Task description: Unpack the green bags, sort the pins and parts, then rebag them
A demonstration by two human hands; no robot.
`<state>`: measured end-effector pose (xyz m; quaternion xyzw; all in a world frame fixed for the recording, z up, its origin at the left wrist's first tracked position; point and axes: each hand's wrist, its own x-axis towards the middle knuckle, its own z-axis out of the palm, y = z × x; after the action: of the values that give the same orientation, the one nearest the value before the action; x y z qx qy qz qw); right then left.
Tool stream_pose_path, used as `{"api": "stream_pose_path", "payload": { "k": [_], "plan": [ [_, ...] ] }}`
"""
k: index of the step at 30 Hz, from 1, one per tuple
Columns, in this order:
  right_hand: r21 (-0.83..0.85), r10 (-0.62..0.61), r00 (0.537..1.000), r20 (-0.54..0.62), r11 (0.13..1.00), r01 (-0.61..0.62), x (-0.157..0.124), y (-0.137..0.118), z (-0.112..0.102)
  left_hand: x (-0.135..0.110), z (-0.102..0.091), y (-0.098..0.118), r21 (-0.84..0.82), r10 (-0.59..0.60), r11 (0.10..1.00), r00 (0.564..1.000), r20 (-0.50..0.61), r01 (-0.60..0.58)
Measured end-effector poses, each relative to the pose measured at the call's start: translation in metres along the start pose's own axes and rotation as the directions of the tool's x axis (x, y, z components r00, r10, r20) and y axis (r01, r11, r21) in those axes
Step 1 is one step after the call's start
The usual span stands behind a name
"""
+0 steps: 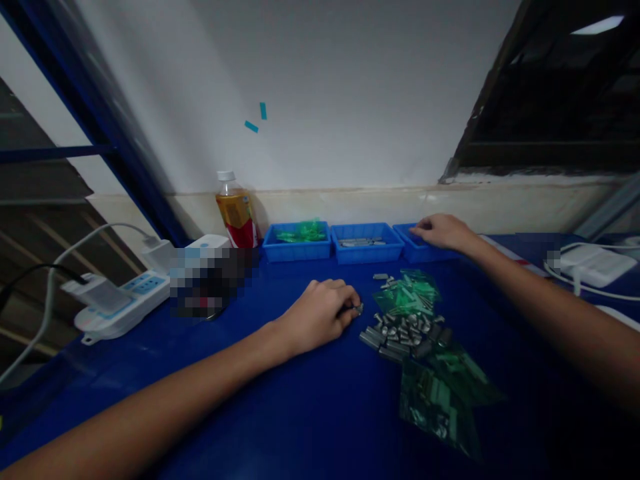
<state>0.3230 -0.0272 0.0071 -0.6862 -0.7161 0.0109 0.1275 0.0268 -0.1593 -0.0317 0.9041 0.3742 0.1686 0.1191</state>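
My left hand (325, 317) rests low over the blue table, closed, with a small metal screw (359, 309) between its thumb and fingers. My right hand (443, 231) is at the right-hand blue bin (419, 253), its fingers pinched together over the bin. Whatever is between those fingertips is hidden. A pile of metal screws (407, 328) lies to the right of my left hand. Beside the pile are several metal cylinders (371, 338). Green plastic bags of small parts lie behind it (413, 293) and in front of it (440, 407).
Against the wall stand a blue bin with green bags (297, 251) and a blue bin with metal pieces (369, 254). A drink bottle (236, 210) is left of them. A power strip (130, 300) with plugs and cables lies at left, a white adapter (597, 265) at right.
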Motion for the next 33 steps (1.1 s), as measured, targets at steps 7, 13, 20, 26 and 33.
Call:
{"api": "stream_pose_path", "payload": {
  "k": [7, 13, 20, 26, 33],
  "plan": [
    [0.084, -0.410, 0.850, -0.329, 0.884, 0.459, -0.106, -0.047, -0.001, 0.000, 0.005, -0.003, -0.014, -0.010, 1.000, 0.998, -0.068, 0.009],
    [0.083, -0.578, 0.756, -0.307, 0.775, 0.626, -0.155, -0.076, 0.020, 0.000, 0.005, 0.012, -0.222, -0.060, 0.975, 0.977, -0.204, 0.013],
    [0.050, -0.649, 0.696, -0.307, 0.719, 0.693, -0.164, -0.085, 0.022, -0.001, 0.010, 0.025, -0.423, -0.077, 0.906, 0.975, -0.208, -0.019],
    [0.097, -0.614, 0.725, -0.312, 0.738, 0.667, -0.162, -0.086, 0.024, -0.004, 0.013, 0.020, -0.338, -0.042, 0.940, 0.965, -0.257, -0.049],
    [0.215, -0.591, 0.740, -0.322, 0.716, 0.665, -0.157, -0.088, 0.023, -0.005, 0.014, 0.023, -0.196, 0.034, 0.975, 0.944, -0.329, -0.104]
  ]
}}
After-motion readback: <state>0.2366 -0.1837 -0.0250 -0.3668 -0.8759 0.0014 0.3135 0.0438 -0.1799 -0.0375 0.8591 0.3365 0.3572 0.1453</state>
